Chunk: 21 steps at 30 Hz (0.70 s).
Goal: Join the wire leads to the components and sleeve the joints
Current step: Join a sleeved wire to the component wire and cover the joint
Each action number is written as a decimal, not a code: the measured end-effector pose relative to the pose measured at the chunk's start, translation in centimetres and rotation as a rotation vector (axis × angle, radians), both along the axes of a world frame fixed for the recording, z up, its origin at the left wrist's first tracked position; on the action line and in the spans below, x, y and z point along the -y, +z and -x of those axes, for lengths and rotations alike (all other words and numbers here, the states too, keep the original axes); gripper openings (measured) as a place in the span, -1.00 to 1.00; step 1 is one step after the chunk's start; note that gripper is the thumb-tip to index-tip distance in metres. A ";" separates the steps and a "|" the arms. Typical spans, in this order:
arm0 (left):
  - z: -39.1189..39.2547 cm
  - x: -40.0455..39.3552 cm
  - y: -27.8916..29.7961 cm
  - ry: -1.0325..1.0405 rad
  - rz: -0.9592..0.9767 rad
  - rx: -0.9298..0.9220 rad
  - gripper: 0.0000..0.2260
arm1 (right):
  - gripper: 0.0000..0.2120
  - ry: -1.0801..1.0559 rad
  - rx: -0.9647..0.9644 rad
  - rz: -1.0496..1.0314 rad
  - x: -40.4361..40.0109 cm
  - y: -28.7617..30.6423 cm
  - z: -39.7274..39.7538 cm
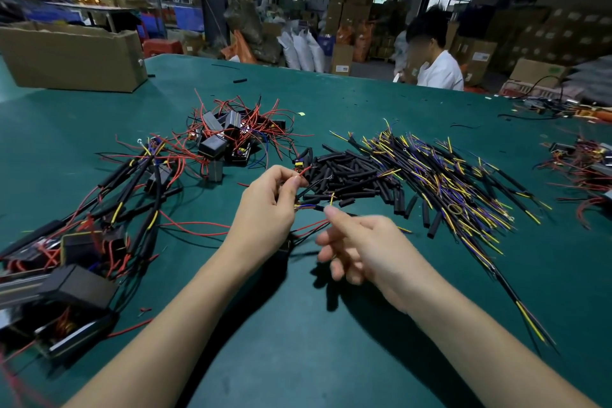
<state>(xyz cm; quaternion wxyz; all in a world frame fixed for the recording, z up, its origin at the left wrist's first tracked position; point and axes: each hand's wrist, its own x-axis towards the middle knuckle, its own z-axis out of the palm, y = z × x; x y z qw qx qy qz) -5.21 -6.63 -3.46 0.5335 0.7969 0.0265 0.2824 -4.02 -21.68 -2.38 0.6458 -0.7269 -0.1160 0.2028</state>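
My left hand pinches thin red and blue-yellow wire leads above the green table. A small yellow component hangs on the red lead at my fingertips. My right hand is just right of it, thumb up near the wire ends; its fingers curl around red and black wires that run under it. Loose black sleeve pieces lie in a pile just beyond my hands. Right of them lies a heap of black cables with yellow and purple leads.
Black box components with red wires are piled at centre left. Finished sleeved assemblies lie at the left edge. A cardboard box stands far left. A person in white sits across the table. More wired parts sit at right.
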 end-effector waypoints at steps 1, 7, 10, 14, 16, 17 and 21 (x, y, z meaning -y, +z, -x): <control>-0.1 0.0 0.0 -0.001 0.005 -0.007 -0.84 | -0.72 -0.050 0.262 0.053 -0.1 -0.2 0.1; -0.1 0.4 0.2 -0.088 0.137 -0.038 -0.80 | -0.90 -0.193 1.104 0.359 -0.3 -0.7 -0.1; -0.1 0.4 0.2 -0.105 0.157 -0.043 -0.81 | -0.97 -0.144 1.063 0.268 -0.6 -0.8 -0.3; 0.2 0.7 0.2 -0.104 0.067 -0.033 -0.81 | -0.93 -0.200 0.881 0.046 -0.7 -0.9 -0.3; 0.4 1.1 0.2 -0.097 -0.003 -0.033 -0.81 | -0.90 -0.262 0.775 -0.026 -0.9 -0.9 -0.2; 0.4 1.4 0.1 -0.093 -0.023 -0.029 -0.81 | -0.88 -0.283 0.730 -0.054 -1.0 -1.0 -0.1; 0.6 1.8 -0.2 -0.088 -0.084 -0.018 -0.84 | -0.85 -0.333 0.698 -0.023 -1.4 -1.0 0.2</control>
